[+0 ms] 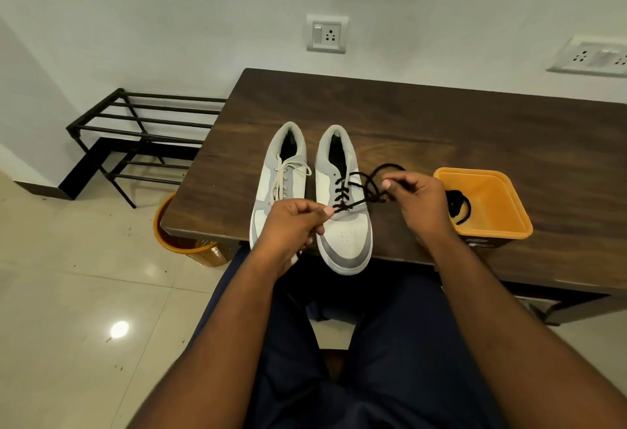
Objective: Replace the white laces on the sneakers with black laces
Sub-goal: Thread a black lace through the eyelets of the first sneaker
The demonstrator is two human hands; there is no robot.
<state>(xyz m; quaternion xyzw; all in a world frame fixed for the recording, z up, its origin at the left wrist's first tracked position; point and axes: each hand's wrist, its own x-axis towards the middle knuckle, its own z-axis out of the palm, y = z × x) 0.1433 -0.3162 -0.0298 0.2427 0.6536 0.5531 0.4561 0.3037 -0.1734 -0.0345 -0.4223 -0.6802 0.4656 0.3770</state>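
Your left hand (291, 225) and right hand (412, 196) each pinch the black lace (356, 187). Pull both ends evenly through the right sneaker (342, 221).

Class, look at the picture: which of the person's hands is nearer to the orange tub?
Right. The right hand pinches the black lace just beside the orange tub; the left hand is beyond the black-laced sneaker, farther away.

A dark wooden table (475, 130) stands against a pale wall (169, 4) with white sockets (326, 33); a black metal rack (142, 130) stands on glossy cream floor tiles (68, 293).
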